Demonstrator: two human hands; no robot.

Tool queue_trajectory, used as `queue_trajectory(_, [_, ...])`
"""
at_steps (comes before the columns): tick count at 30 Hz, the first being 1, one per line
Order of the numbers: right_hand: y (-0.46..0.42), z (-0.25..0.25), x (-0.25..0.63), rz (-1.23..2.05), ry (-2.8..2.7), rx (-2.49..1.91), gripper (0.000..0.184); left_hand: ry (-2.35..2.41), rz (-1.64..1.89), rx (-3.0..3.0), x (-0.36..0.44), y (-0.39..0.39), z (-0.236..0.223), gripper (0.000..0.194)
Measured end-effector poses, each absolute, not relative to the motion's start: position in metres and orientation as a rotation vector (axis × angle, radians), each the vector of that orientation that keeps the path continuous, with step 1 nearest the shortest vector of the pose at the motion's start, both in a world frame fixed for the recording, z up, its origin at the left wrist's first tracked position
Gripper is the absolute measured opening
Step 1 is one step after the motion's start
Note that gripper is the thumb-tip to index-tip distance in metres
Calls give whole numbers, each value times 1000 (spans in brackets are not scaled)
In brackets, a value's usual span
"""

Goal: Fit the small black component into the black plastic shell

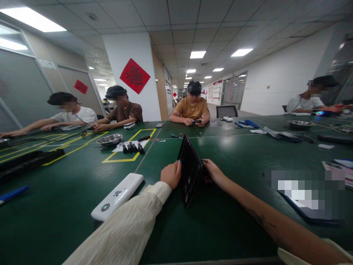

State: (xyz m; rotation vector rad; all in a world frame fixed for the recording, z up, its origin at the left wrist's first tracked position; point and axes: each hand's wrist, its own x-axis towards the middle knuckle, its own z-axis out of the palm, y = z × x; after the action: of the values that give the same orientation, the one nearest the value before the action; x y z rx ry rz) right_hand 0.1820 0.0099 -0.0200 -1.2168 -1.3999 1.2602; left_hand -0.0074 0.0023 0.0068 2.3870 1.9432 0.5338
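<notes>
Cream sleeve [118, 228] at lower left, black panel [190, 173] at centre.
On my remote feed, left hand [171, 174] and right hand [213, 172], partly closed, grip its opposite edges.

I'm seeing bare green tabletop [242, 158] lying open beyond the right hand [214, 173]; a white power bank [121, 193] is blocking low passage beside the cream sleeve [132, 226], and a tilted black panel [190, 173] is walling off the left hand [170, 174] from crossing.
</notes>
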Motion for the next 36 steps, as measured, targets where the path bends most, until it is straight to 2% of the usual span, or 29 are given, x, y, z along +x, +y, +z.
queue_trajectory(11, [12,-24,184,1277,-1400,-1200,28,1913,444,2426,-6,1,12,50])
queue_trajectory(28, [14,-26,184,1278,-1399,-1188,25,1918,480,2469,-7,-1,12,34])
queue_trajectory(36, [13,-25,184,1261,-1410,-1206,26,1909,473,2400,-5,-3,17,45])
